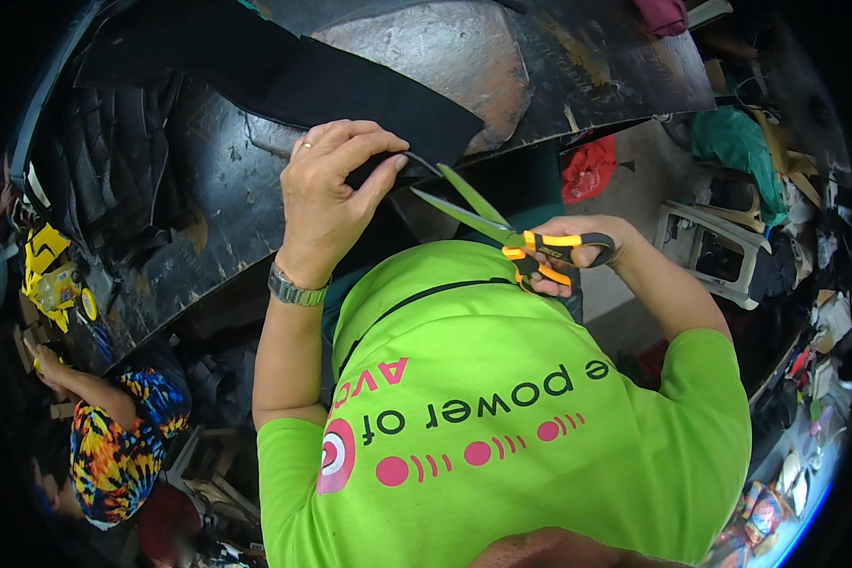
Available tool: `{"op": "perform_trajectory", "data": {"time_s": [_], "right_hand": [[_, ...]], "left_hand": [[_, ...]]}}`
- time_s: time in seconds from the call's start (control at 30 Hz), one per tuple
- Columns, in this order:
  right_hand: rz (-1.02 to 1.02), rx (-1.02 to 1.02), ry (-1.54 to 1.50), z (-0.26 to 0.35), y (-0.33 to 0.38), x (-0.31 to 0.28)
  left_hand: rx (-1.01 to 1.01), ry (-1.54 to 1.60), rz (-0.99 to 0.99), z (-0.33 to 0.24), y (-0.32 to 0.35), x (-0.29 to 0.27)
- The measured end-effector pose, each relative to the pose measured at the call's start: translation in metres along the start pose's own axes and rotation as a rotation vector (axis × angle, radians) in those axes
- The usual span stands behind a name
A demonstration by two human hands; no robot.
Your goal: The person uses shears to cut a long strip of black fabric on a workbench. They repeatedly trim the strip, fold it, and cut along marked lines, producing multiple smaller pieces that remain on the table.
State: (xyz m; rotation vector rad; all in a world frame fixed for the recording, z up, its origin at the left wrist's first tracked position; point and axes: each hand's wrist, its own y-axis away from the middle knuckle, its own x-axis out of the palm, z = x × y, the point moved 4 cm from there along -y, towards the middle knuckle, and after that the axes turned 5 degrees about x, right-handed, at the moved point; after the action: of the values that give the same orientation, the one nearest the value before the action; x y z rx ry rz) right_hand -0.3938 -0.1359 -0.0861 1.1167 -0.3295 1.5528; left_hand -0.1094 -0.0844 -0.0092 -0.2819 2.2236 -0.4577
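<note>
A long black piece of material (350,85), fabric or thin leather, lies across the dark work table and reaches its front edge. My left hand (336,180), wearing a ring and a wristwatch, pinches the near edge of this piece between thumb and forefinger. A thin dark strip (424,163) sticks out from the pinch toward the right. In my right hand (592,227) is a pair of scissors (551,248) with yellow and black handles. Their blades are spread apart, with the tips pointing at the strip close to my left fingertips.
A worn metallic-looking slab (464,57) lies on the dark table (227,213), with stacked black pieces (114,170) at left. Another person (114,435) in a colourful top is at the lower left. A red bag (589,168) and a pale plastic stool (715,251) stand right.
</note>
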Motion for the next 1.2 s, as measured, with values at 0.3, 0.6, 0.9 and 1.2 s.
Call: {"op": "perform_trajectory", "data": {"time_s": [0.3,0.6,0.9,1.2], "right_hand": [[0.205,-0.079,-0.277,-0.006,-0.015,-0.024],[0.144,-0.068,-0.231,0.004,-0.02,-0.035],[-0.066,-0.066,-0.258,0.0,-0.011,-0.015],[-0.146,-0.079,-0.215,0.007,-0.009,-0.006]], "left_hand": [[0.079,0.027,0.014,0.007,0.006,-0.002],[0.103,0.085,-0.056,0.013,0.016,-0.001],[0.167,-0.137,-0.187,0.004,0.029,0.002],[0.22,-0.166,-0.202,0.001,0.032,0.006]]}}
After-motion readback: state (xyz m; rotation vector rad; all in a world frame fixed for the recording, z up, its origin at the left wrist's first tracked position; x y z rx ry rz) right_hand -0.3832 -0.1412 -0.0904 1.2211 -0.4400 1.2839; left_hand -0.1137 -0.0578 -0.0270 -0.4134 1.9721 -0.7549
